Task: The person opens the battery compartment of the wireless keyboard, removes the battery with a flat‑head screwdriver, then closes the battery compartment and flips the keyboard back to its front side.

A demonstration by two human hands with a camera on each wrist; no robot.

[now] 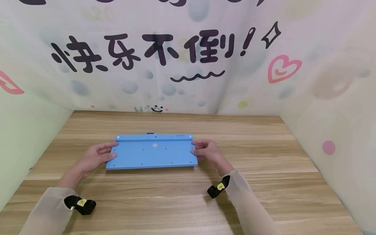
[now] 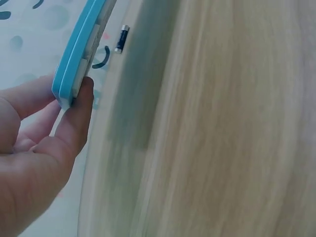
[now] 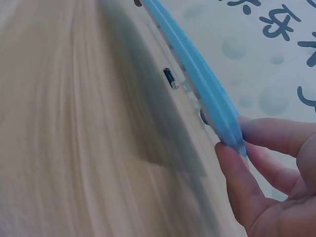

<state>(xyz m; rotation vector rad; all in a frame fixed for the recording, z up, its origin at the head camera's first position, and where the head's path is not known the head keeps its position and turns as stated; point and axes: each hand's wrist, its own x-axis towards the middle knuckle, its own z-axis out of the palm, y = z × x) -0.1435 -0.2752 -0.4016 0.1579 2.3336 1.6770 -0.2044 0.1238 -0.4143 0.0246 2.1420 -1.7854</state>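
A light blue keyboard (image 1: 154,155) is held up over the wooden table, its screwed underside facing the head camera. Pale keys (image 2: 84,69) show on its lower face in the left wrist view. My left hand (image 1: 95,156) pinches the keyboard's left end between thumb and fingers. At the opposite end, my right hand (image 1: 208,152) grips it the same way. In the right wrist view the thin blue edge slants up from the fingertips (image 3: 229,153). A small dark battery with silvery ends (image 3: 171,78) lies on the table behind the keyboard, mostly hidden in the head view.
The wood-grain table (image 1: 164,202) runs back to a printed cloth (image 1: 164,85) with black lettering and spots. Pale walls close in the left and right sides. Black camera straps (image 1: 80,205) sit on both wrists. The keyboard casts a shadow (image 3: 148,108) on the wood.
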